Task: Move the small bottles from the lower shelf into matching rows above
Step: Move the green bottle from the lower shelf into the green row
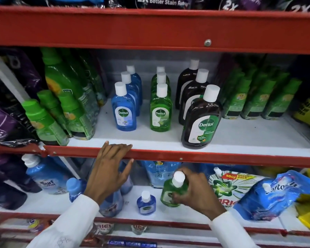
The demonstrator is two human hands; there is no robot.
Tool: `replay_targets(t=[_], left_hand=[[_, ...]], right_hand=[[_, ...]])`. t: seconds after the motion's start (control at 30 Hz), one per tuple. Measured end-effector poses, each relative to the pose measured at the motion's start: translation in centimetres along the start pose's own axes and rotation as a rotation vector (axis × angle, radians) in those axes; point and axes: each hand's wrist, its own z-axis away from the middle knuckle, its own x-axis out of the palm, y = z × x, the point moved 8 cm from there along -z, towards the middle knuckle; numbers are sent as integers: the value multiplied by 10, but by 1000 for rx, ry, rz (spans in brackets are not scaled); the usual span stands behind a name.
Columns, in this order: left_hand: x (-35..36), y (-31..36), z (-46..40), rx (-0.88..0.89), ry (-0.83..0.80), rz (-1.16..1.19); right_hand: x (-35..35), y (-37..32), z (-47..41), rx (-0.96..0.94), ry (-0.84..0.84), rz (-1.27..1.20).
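Right hand point(195, 196) is gripping a small green bottle point(172, 192) at the lower shelf point(43, 203); fingers are wrapping its body, grip is pinching it, and the bottle is tilting with its white cap up and to the right, its base just above the shelf surface or touching it, cannot tell which. Left hand point(109, 169) is resting on the red edge point(186, 156) of the upper shelf, fingers spread over the lip, thumb hanging below, grip holding nothing. A small blue bottle point(146, 204) is standing upright on the lower shelf, just left of the green one. On the upper shelf three rows are running front to back: blue row point(123, 110), green row point(160, 111), brown row point(200, 120). White sleeves point(70, 228) are covering both forearms.
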Motion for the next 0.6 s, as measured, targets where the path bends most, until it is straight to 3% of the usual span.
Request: replay_targets(t=[0.17,0.3,0.6], left_hand=[[-1,-1,0,-15,2,48],[0,-2,1,-7,0,85],[1,-5,2,17,-10,123]], right_hand=[[-109,-98,13,-207,294,-179],[-157,-149,-2,-310,457,-132],[-129,-151,-81,-176,284,132]])
